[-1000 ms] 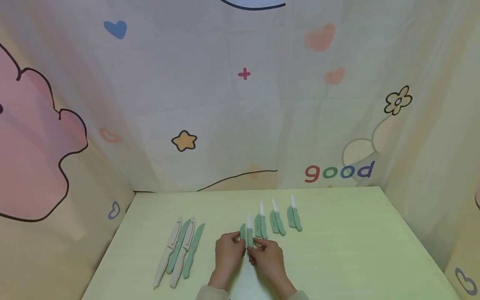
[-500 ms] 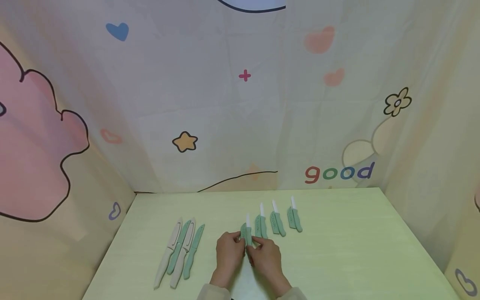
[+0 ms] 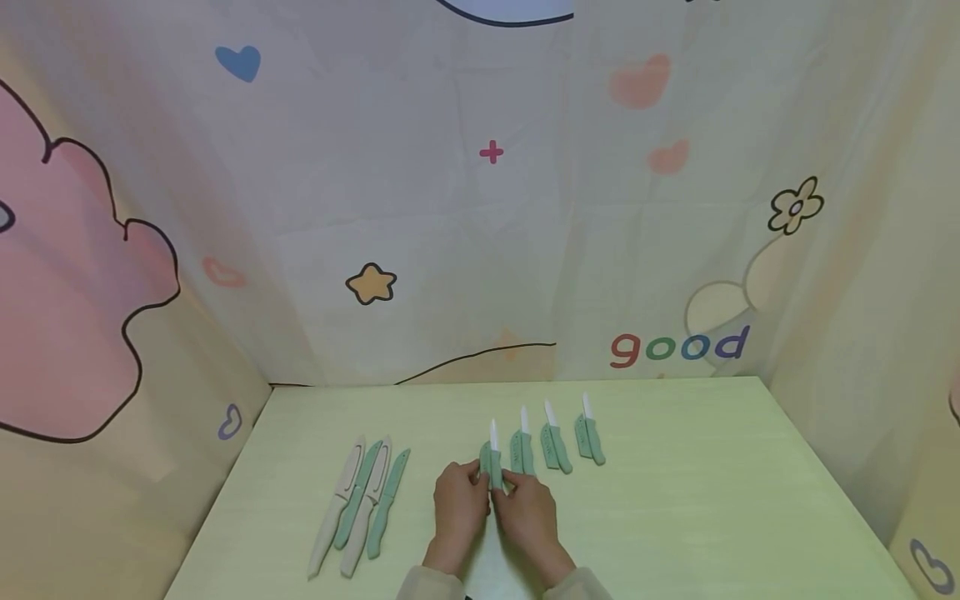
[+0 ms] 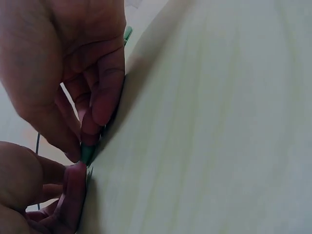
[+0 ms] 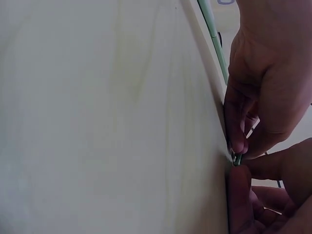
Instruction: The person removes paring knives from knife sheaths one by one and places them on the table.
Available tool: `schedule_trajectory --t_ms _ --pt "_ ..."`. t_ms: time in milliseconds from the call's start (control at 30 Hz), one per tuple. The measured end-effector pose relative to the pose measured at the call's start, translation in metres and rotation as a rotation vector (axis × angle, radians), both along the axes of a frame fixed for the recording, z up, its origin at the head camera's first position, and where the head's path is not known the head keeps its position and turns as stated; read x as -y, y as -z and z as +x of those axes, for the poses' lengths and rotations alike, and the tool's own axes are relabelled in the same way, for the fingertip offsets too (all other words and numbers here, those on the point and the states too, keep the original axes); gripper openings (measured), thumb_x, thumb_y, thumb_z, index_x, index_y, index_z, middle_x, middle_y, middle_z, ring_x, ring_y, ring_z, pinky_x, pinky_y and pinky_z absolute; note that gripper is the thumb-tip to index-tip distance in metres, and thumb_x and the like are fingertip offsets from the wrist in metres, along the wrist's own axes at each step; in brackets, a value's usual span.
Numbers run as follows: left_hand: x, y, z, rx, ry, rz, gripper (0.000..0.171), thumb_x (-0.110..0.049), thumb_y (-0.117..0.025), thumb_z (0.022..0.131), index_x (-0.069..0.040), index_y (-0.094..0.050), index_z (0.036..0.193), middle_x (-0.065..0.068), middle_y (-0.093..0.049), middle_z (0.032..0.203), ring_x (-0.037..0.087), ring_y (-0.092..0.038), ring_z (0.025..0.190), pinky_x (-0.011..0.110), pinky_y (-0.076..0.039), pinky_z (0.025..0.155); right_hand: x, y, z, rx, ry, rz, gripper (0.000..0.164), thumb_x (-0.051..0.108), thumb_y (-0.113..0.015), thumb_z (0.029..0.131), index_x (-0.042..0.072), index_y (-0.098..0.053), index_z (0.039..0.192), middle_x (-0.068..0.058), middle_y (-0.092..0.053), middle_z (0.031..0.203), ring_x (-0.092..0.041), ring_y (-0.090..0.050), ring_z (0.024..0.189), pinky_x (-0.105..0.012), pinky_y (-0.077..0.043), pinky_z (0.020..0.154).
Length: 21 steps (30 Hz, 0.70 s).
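Note:
In the head view, my left hand [image 3: 459, 504] pinches a green knife sheath [image 3: 485, 457] between thumb and fingers. Right beside it my right hand [image 3: 527, 512] pinches the green handle of a small paring knife [image 3: 496, 467], its white blade [image 3: 493, 434] bare and pointing away from me. Knife and sheath lie side by side, seemingly touching, low over the table. Both wrist views show the fingertips meeting close to the tabletop, with only a sliver of green between them; the rest is hidden by the fingers.
To the right, three more paring knives [image 3: 527, 452] lie in a slanting row, each with its green sheath alongside. Several longer sheathed knives [image 3: 361, 510], beige and green, lie together at left on the pale table [image 3: 705, 500]. A printed curtain [image 3: 420, 200] encloses the back and sides.
My right hand has brought the knife left against the sheath, closing the gap between them. Both hands have then slid slightly forward with knife and sheath. The other knives stay put.

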State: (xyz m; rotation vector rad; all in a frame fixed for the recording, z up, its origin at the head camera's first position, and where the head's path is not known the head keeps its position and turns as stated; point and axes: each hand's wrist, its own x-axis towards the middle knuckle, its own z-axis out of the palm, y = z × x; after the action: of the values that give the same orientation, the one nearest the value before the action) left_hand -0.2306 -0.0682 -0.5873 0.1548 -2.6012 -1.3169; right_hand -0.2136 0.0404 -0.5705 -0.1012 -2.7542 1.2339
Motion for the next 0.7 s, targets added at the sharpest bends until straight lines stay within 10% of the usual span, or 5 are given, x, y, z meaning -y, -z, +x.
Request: schedule_trajectory --t_ms 700 --pt "-0.0043 -0.0027 -0.0002 -0.044 -0.05 -0.123 0.03 -0.013 -0.065 0.089 0.005 -0.068 0.112 0.004 -0.052 0.073 0.014 -0.043 0.059 0.029 -0.04 0.048 0.0043 -0.0014 -0.0027 0.059 -0.016 0.089 0.041 0.019 -0.068 0.087 0.003 -0.063 0.125 0.001 -0.047 0.051 -0.016 -0.043 0.047 -0.032 -0.032 0.038"
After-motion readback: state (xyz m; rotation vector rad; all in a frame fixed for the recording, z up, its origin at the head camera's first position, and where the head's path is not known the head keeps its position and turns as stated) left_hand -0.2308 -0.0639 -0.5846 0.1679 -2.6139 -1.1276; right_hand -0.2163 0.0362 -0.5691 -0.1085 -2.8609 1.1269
